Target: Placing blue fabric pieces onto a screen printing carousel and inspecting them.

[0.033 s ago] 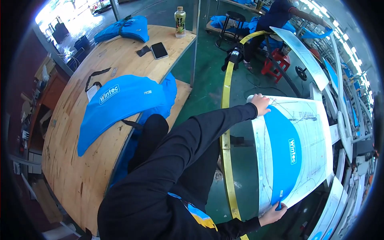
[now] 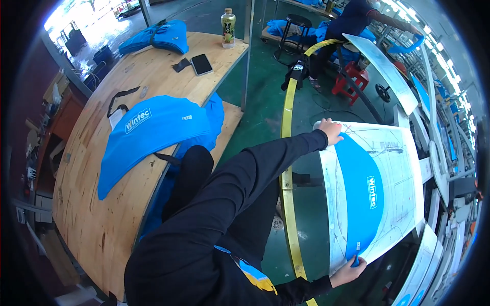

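A crescent-shaped blue cloth piece [image 2: 359, 204] with white print lies along a pale printing board [image 2: 403, 199] at the right. My left hand [image 2: 331, 131] is closed at the cloth's far tip, its fingers over the board's upper left corner. My right hand [image 2: 349, 272] pinches the near tip of the cloth at the board's lower edge. Both arms wear black sleeves.
At left, a wooden table [image 2: 81, 224] holds a stack of blue cloth pieces [image 2: 163, 125], a folded blue bundle [image 2: 161, 38], a phone [image 2: 202, 65] and a bottle [image 2: 228, 30]. A yellow rail [image 2: 288, 178] curves beside the board. Another person [image 2: 352, 18] handles blue cloth at the back.
Both hands and the cloth on the board look unchanged. The view has shifted very slightly. At the back, the other person's blue cloth has changed shape.
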Motion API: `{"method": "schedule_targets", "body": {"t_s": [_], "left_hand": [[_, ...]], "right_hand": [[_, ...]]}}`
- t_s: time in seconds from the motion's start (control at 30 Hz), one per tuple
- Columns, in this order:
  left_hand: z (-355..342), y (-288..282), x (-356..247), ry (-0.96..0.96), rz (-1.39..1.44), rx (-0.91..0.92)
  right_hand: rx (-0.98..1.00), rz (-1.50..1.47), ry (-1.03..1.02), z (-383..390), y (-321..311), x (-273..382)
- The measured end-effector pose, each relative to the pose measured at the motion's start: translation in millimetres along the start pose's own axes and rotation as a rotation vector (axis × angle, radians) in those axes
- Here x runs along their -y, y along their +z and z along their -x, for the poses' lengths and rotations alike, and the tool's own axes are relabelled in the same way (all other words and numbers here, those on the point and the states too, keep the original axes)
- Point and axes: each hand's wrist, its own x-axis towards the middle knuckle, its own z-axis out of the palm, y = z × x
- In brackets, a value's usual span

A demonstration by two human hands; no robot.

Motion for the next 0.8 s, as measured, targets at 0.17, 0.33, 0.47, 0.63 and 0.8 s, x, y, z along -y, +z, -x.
{"method": "schedule_targets", "body": {"t_s": [0.17, 0.33, 0.47, 0.63, 0.8], "left_hand": [[-3, -12, -10, -0.031, 0.477, 0.168], [38, -42, -71, -0.018, 1.674, 0.407], [100, -88, -115, 0.140, 1.662, 0.502], [142, -192, -77, 0.141, 1.863, 0.346], [240, -235, 23, -0.196, 1.685, 0.145]], "right_hand": [[-0.042, -0.226, 0.063, -7, 6, 23], [-0.174, -0.646, 0.154, -23, 27, 94], [-0.172, -0.888, 0.063, -34, 32, 192], [-0.022, -1.135, -0.138, -15, 12, 274], [0.550, -1.516, -0.144, 29, 25, 308]]}}
